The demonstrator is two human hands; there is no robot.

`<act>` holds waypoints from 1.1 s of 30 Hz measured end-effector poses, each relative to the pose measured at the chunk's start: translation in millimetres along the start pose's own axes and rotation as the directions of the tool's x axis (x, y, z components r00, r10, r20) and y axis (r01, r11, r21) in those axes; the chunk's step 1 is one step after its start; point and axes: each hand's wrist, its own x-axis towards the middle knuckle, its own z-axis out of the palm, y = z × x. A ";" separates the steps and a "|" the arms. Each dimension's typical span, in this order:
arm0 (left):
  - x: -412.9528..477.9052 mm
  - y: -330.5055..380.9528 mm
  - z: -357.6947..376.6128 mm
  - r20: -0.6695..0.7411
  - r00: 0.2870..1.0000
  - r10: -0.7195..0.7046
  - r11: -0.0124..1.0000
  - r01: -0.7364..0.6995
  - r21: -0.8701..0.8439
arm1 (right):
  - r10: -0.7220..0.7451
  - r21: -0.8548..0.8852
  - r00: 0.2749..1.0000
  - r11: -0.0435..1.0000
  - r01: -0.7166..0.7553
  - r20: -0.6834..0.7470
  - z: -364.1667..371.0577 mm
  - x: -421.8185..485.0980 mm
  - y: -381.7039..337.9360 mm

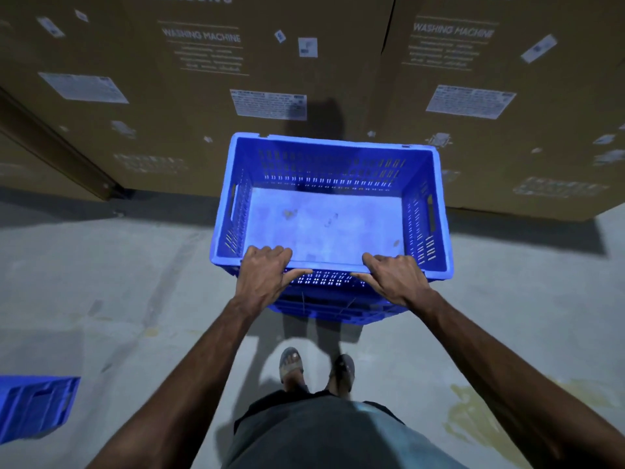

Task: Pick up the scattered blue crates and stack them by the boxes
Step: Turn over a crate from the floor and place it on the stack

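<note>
I've got both hands on the near rim of the top blue crate (324, 225), centre of the frame. My left hand (263, 275) clamps the rim left of middle, fingers curled over into the crate, thumb along the outer wall. My right hand (395, 279) does the same right of middle. The crate is open side up, nothing inside but a few stains, and it sits on more blue crate below (331, 309). The stack stands just in front of the cardboard boxes (203, 96) filling the upper frame, printed "WASHING MACHINE". Another blue crate (33, 407) lies on the concrete floor (118, 282) at lower left, well apart. My sandalled feet (318, 368) are just behind the stack.
</note>
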 end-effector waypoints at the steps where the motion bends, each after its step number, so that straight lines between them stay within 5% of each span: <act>1: -5.1 -1.6 0.5 0.002 1.000 0.013 1.000 -0.013 -0.012 | -0.020 0.000 1.000 1.000 0.020 -0.002 0.0 -1.1 -2.3; 10: -4.6 11.3 -2.2 -0.042 0.999 0.019 0.998 -0.022 -0.066 | -0.058 -0.019 0.998 0.998 0.058 0.005 -5.2 -9.4 11.6; 15: -0.4 13.1 -0.8 -0.025 0.999 0.021 0.998 -0.023 -0.063 | 0.041 -0.036 0.999 0.998 -0.042 -0.005 -7.0 -10.3 10.3; 19: 1.5 -12.8 -0.9 -0.007 0.993 0.120 0.991 -0.120 -0.063 | 0.092 0.015 0.992 0.996 -0.093 0.082 -1.7 -17.9 -19.0; 25: -6.3 9.0 -2.1 -0.018 0.999 0.043 0.993 -0.044 -0.106 | 0.090 -0.002 0.978 0.996 -0.091 0.190 -16.4 -10.4 -2.6; 30: 2.4 -18.6 -6.5 0.055 0.985 0.165 0.985 -0.161 -0.068 | 0.118 0.049 0.975 0.990 -0.129 0.185 -15.2 -19.5 -29.4; 33: 4.5 5.8 -5.4 0.032 0.993 0.112 0.990 -0.109 -0.085 | 0.109 0.005 0.983 0.994 -0.111 0.148 -13.9 -26.7 -8.8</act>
